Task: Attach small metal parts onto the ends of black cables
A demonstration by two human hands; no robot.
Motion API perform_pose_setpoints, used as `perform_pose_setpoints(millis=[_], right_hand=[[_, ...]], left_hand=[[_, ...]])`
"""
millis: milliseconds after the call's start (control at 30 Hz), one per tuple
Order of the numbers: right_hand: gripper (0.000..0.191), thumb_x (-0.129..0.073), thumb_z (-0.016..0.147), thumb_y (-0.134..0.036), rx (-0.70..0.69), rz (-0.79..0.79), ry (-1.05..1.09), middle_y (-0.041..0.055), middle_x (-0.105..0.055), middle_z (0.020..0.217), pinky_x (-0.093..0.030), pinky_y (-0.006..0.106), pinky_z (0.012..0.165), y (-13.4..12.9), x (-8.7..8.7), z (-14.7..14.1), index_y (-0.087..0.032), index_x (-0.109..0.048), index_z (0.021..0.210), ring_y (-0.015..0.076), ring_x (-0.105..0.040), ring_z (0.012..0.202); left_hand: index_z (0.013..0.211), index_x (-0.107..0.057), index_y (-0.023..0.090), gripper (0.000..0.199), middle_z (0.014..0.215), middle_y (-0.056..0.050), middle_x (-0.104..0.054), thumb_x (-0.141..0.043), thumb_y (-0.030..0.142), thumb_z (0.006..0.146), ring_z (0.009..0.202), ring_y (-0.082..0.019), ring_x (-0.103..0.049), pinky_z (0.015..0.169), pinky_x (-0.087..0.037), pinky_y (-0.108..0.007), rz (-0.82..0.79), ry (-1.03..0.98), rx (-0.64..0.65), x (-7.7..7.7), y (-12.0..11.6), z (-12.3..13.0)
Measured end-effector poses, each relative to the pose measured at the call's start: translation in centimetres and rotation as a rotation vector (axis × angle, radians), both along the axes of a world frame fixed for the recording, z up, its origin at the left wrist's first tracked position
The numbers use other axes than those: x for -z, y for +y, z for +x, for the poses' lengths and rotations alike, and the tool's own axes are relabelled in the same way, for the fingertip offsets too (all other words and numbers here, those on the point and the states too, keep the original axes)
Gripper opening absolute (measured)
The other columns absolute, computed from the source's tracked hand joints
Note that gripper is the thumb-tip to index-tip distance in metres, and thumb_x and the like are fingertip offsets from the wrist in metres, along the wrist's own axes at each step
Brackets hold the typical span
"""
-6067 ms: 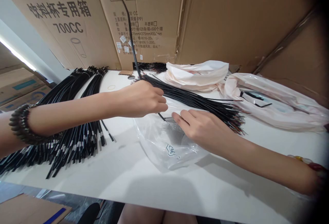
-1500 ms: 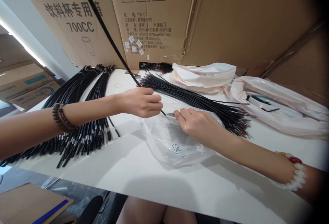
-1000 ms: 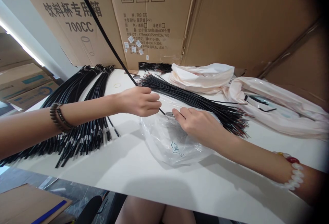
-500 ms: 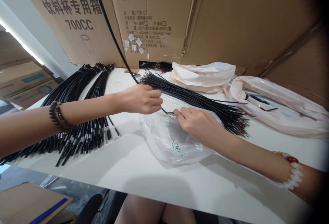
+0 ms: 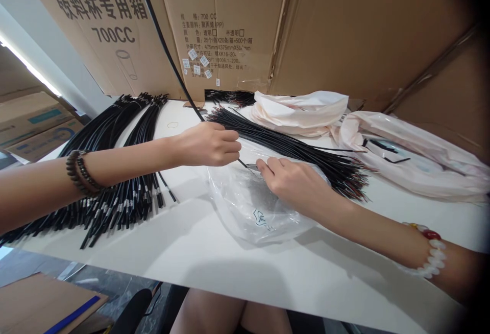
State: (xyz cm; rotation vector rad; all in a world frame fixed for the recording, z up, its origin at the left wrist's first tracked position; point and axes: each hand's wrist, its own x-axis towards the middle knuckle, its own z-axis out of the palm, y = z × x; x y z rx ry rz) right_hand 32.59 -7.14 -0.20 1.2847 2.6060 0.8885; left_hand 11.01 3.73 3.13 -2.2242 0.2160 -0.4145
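My left hand [image 5: 216, 143] is closed around a black cable [image 5: 164, 43], whose long end rises up and to the left past the cardboard. The cable's lower end [image 5: 242, 162] sticks out below the fist. My right hand [image 5: 285, 176] is closed on a small metal tool [image 5: 251, 166]. Its silver tips are at the cable's end; the fingers hide the rest, so its exact kind is unclear. Beneath both hands lies a clear plastic bag [image 5: 248, 229] with green print and greyish contents. Just behind, a bundle of black cables [image 5: 291, 147] shows coloured wire ends at the right.
More bundled black cables [image 5: 126, 170] with pale labels lie at the left of the white table [image 5: 153, 252]. Pinkish-white wrapping [image 5: 302, 112] lies at the back right. Large cardboard boxes [image 5: 229, 32] wall off the rear. A flat cardboard piece [image 5: 42, 303] is at lower left.
The view has shifted slightly. Both hands keep their grips and nearly the same places. The tool's silver tips show more plainly at the cable end.
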Motion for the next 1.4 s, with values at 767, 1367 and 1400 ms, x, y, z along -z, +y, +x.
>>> perform_pose_setpoints(millis=[767,1367,1400], right_hand=[[0.039,-0.037,0.082,0.008,0.009,0.045,-0.021,0.0062,-0.064,0.072,-0.021,0.027,0.048,-0.45,0.15,-0.16,-0.008,-0.065,0.105,0.0153,-0.054,0.059],[0.037,-0.037,0.083,0.007,-0.004,0.107,-0.017,0.0067,-0.062,0.068,-0.021,0.026,0.046,-0.44,0.55,-0.05,-0.006,-0.068,0.101,0.0157,-0.054,0.057],[0.038,-0.037,0.083,0.007,-0.005,0.109,-0.016,0.0067,-0.062,0.068,-0.021,0.026,0.046,-0.46,0.52,-0.03,-0.006,-0.067,0.102,0.0157,-0.054,0.057]], left_hand=[[0.065,-0.057,0.017,0.027,0.061,0.0,-0.057,-0.05,0.003,0.087,0.063,-0.014,-0.05,0.048,-0.028,-0.028,-0.106,0.026,-0.066,-0.35,-0.06,0.5],[0.068,-0.06,0.017,0.025,0.062,0.0,-0.06,-0.049,0.004,0.087,0.064,-0.015,-0.052,0.047,-0.024,-0.028,-0.194,0.084,-0.182,-0.12,-0.17,0.55],[0.068,-0.06,0.017,0.025,0.062,0.0,-0.06,-0.049,0.003,0.086,0.064,-0.015,-0.052,0.046,-0.025,-0.028,-0.196,0.085,-0.185,-0.13,-0.15,0.5]])
